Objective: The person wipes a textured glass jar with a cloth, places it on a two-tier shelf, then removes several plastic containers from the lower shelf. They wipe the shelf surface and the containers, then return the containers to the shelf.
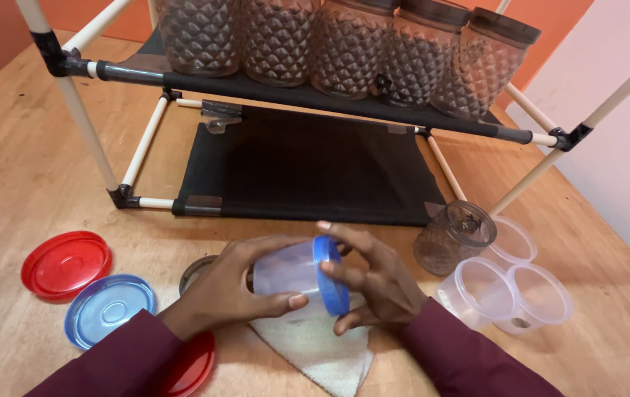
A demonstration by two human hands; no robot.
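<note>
Head view, nearest the lower edge of the frame: two maroon sleeves (116,360) come in from the bottom corners, and between them a pale cloth (322,349) lies on the wooden table (13,176). Just above the cloth, at lower centre, the left hand (238,287) wraps around the body of a clear plastic container (285,270) held on its side, thumb along its lower wall; the right hand (373,283) has its fingers curled around the rim of the blue lid (333,276) that sits on the container's mouth. A red lid (191,364) shows partly under the left wrist, and a dark round rim peeks out behind the left hand. To the lower left lie a translucent blue lid (109,309) and, just beyond it, another red lid (65,263), both flat on the table. At the right, three clear open tubs (509,290) cluster together, with a textured smoky jar (454,237) standing open just beside them. Farther back, across the middle of the frame, stands a rack of white tubes with a black fabric lower shelf (307,165). On its upper shelf (315,95), along the top of the frame, five textured brownish jars (344,44) stand in a row, touching one another
</note>
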